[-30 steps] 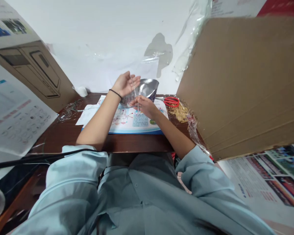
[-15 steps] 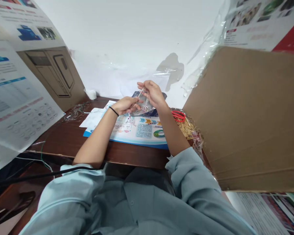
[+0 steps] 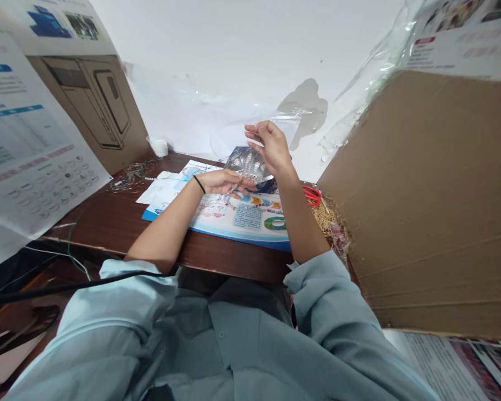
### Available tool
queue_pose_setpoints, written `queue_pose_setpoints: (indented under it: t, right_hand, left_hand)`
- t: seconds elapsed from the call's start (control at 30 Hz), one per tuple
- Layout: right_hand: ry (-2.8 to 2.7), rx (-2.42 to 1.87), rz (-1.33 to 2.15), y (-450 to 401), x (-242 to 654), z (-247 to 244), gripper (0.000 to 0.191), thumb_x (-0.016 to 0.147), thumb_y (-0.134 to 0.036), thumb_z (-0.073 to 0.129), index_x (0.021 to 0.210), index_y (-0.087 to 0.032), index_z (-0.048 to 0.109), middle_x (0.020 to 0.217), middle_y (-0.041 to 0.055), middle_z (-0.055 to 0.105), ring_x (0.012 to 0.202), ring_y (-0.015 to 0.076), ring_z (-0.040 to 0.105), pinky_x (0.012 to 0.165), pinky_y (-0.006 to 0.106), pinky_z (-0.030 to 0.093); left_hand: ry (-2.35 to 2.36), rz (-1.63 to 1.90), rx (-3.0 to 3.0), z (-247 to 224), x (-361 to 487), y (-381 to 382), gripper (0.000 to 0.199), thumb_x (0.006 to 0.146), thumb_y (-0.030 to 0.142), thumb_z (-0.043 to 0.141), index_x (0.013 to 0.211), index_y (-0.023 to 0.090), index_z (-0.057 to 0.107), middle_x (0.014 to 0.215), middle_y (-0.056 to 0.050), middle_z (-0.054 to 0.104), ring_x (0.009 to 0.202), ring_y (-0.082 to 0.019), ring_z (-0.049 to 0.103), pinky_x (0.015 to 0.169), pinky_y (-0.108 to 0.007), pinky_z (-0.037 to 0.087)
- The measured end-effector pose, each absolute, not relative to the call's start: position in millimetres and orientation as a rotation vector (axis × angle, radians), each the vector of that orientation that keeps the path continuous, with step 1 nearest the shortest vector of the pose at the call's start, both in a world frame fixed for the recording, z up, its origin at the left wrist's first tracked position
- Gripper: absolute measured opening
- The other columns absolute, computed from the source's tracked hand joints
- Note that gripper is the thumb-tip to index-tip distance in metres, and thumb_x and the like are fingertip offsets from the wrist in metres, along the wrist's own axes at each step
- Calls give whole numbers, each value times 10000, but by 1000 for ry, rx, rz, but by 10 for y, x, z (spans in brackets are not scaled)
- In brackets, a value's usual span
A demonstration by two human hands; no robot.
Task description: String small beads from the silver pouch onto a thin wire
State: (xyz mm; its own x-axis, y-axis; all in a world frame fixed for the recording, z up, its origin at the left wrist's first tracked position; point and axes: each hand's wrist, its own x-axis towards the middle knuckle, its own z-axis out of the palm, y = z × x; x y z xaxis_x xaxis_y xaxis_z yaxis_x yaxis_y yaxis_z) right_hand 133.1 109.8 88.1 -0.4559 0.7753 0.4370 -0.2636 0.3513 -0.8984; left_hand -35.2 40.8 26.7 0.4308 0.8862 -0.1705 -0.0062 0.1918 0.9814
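Note:
My left hand (image 3: 227, 182), a black band at its wrist, is turned partly palm up over the printed sheet (image 3: 217, 221). Its fingers are held round a thin string of small pale beads (image 3: 236, 187). Higher up and to the right, my right hand (image 3: 272, 146) has its thumb and fingertips drawn together; whatever fine thing they hold is too small to make out. Behind and between the hands lies a clear tray or bag (image 3: 250, 162) with small shiny pieces. Pink and red beads (image 3: 229, 205) rest on the sheet below my left hand.
Red-handled scissors (image 3: 312, 195) lie on gold-coloured sticks or wires (image 3: 323, 216) at the right. Tangled thin wire (image 3: 133, 177) is at the left of the brown table (image 3: 96, 223). Cardboard (image 3: 434, 206) stands at the right, with more cardboard (image 3: 96, 106) at the left.
My right hand has moved up and away from my left hand, so the gap between them is wider. My left hand's fingers have straightened somewhat. The camera view has shifted slightly.

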Motion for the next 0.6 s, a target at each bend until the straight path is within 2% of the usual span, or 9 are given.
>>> queue_pose_setpoints:
  t: [0.1,0.17,0.27,0.33,0.47,0.53,0.6]
  right_hand:
    - [-1578,-490,1273,1089,1323,878,434,955,-673,503,904,-242,513,1271,41,681,1267,191,607,1127,514,463]
    - [-1530,-515,1270,1080,1327,865,347,980,-570,525,873,-241,506,1263,38,675,1253,168,609,1119,462,476]
    - [-1484,-576,1315,1097,1351,811,280,977,-486,559,856,-240,505,1245,36,673,1239,162,613,1067,425,518]
    - [-1501,-643,1371,1138,1373,750,278,945,-471,617,841,-238,510,1185,43,689,1224,189,625,1016,439,549]
    - [-1698,-857,1486,1223,1397,618,250,891,-316,708,740,-218,535,878,51,693,1079,256,688,946,521,573]
    - [-1810,-860,1529,1223,1392,590,248,884,-258,709,698,-209,554,771,34,660,1015,255,701,942,546,570]
    - [-1886,-794,1525,1184,1383,603,255,896,-253,696,678,-204,572,757,23,652,972,226,700,960,525,570]
  left_hand:
    - [995,1101,1178,294,-340,428,189,908,245,671,984,100,765,851,-104,734,725,-135,661,737,-283,548]
    - [1007,1284,1136,317,-335,443,159,897,232,668,876,104,761,682,-39,633,603,-96,569,633,-228,503]
    - [963,1362,1066,341,-335,463,197,894,216,635,749,113,721,548,5,482,501,-89,467,539,-218,452]
    - [931,1376,1015,351,-330,472,201,904,237,617,767,126,713,514,14,454,478,-99,461,533,-231,456]
    - [872,1403,933,381,-286,472,326,957,423,571,1015,150,738,599,-18,615,617,-158,639,631,-260,523]
    - [868,1442,920,406,-255,465,405,972,474,536,1115,147,728,719,-54,712,743,-181,699,694,-269,542]
    - [877,1507,922,428,-229,460,443,981,489,514,1171,142,715,839,-85,762,862,-195,721,751,-274,548]
